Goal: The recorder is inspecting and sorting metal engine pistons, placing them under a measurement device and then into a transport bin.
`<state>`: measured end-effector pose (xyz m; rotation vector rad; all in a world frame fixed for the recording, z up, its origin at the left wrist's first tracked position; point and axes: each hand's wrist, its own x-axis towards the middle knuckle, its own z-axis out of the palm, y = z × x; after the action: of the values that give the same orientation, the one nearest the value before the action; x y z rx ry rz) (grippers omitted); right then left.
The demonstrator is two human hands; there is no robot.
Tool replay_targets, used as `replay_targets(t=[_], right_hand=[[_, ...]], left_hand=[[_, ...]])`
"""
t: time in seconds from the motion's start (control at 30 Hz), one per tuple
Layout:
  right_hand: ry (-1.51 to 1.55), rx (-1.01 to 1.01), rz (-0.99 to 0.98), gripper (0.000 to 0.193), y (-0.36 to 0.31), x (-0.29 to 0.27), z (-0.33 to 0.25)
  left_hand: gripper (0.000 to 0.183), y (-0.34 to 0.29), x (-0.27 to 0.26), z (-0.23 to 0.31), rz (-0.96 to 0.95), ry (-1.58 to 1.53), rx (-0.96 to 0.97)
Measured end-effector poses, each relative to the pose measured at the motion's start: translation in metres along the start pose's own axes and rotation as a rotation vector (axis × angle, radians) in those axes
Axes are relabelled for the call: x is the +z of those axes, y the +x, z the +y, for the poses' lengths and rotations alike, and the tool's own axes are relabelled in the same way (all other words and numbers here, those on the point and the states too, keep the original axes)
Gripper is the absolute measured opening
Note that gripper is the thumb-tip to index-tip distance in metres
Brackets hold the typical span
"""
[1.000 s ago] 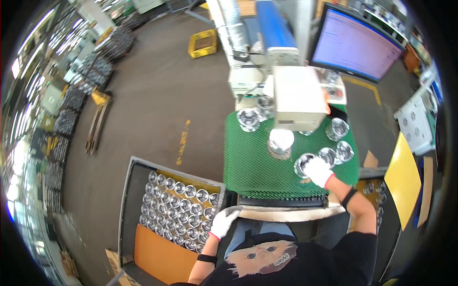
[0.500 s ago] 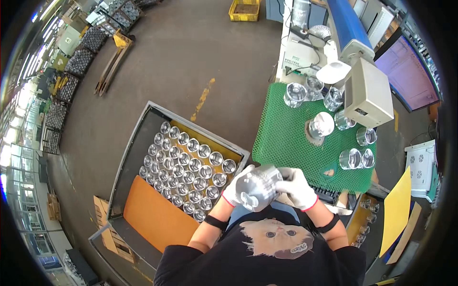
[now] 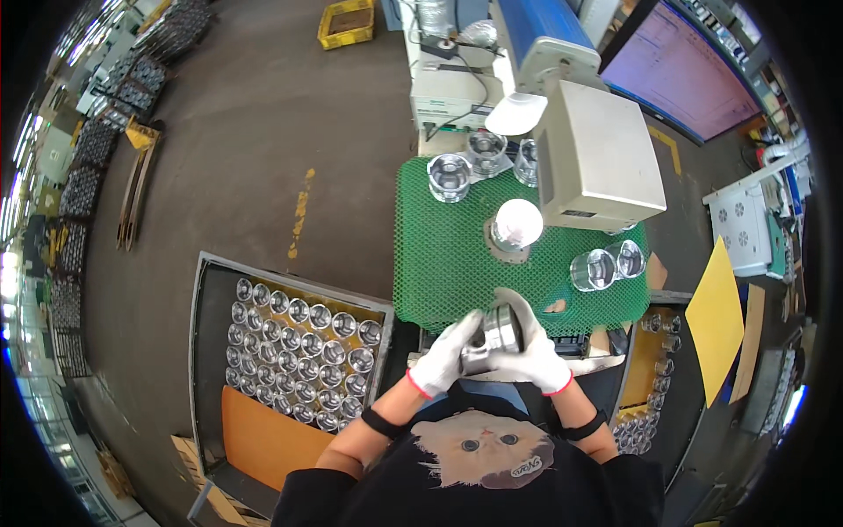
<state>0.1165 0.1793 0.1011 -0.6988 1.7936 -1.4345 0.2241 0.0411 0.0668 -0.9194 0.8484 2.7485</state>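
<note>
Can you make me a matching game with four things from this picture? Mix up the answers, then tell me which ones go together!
1. Left hand and right hand
2. Mesh mat
3. Small crate on the far floor
4. Wristbands

A. Yellow
B. Black
C. Holding a shiny metal part
D. Green

Right pairs: 1-C, 2-D, 3-A, 4-B

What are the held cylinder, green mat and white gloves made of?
Held cylinder: metal, perhaps aluminium, smooth and shiny, with bright reflections. Green mat: probably plastic or rubber, dull, with a regular mesh pattern. White gloves: likely fabric, matt, with a soft, close fit.
</note>
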Motion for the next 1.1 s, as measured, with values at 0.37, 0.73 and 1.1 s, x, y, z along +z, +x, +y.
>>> replay_targets(t=[0.37, 0.73, 1.1], right_hand=[[0.927, 0.851, 0.629, 0.034, -0.095, -0.069, 0.11], [-0.323, 0.282, 0.368, 0.066, 0.067, -0.095, 0.092], [-0.802, -0.267, 0.383, 0.07, 0.168, -0.069, 0.067]], left_hand=[[0.067, 0.174, 0.062, 0.067, 0.184, 1.822, 0.833], [0.075, 0.165, -0.015, 0.084, 0.196, 0.739, 0.676], [0.065, -0.058, -0.184, -0.024, 0.499, 0.067, 0.327]])
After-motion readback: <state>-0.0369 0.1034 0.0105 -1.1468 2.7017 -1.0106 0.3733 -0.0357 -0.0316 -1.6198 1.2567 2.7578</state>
